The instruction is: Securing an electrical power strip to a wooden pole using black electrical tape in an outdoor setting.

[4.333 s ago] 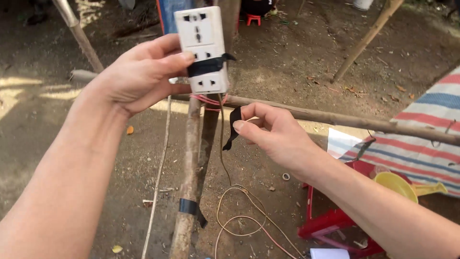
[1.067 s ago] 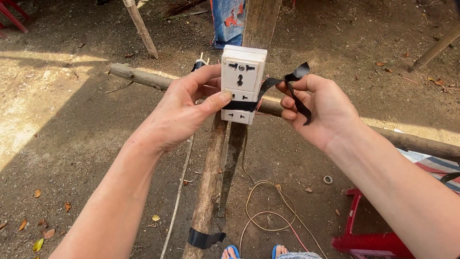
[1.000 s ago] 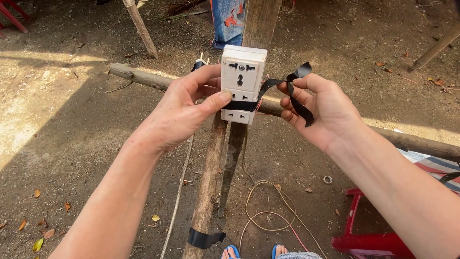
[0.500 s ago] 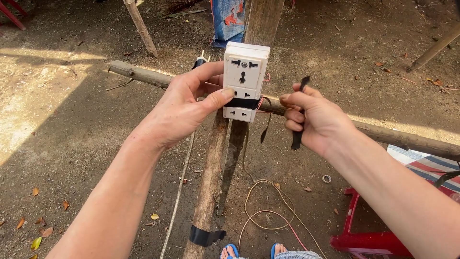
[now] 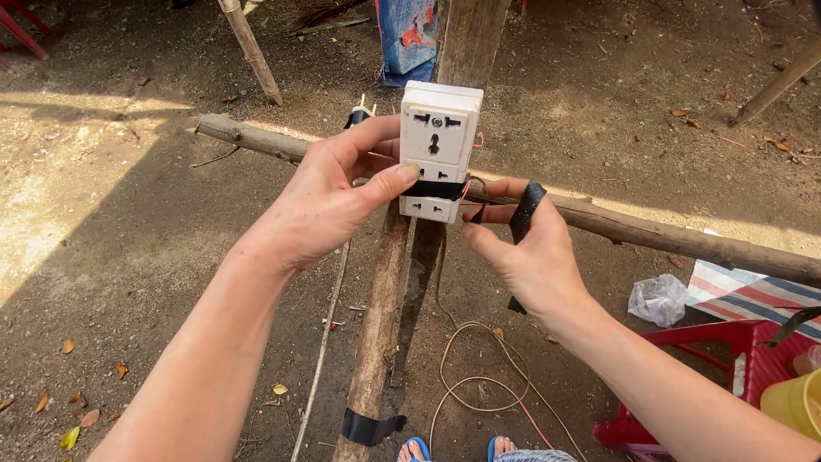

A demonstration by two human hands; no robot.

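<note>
My left hand [image 5: 329, 201] is clamped on the white socket block [image 5: 437, 147], thumb pressed across its front just above the band of black tape [image 5: 436, 189], pinning the block against the upright wooden post [image 5: 380, 316] behind it. My right hand [image 5: 530, 257] sits just beside the block on its other side, fingers pinched shut on the loose strip of the same tape, which drapes over the back of my fingers. The two hands are close together but not touching. Behind them a rough horizontal pole [image 5: 650, 233] crosses. Below my right hand a loop of thin cable [image 5: 479, 376] lies on the dirt. Beyond my right wrist stands a red plastic stool [image 5: 701, 376] with a yellow bowl [image 5: 791, 404] at the edge; what it holds I cannot tell. A crumpled clear bag [image 5: 658, 299] lies near it.
</note>
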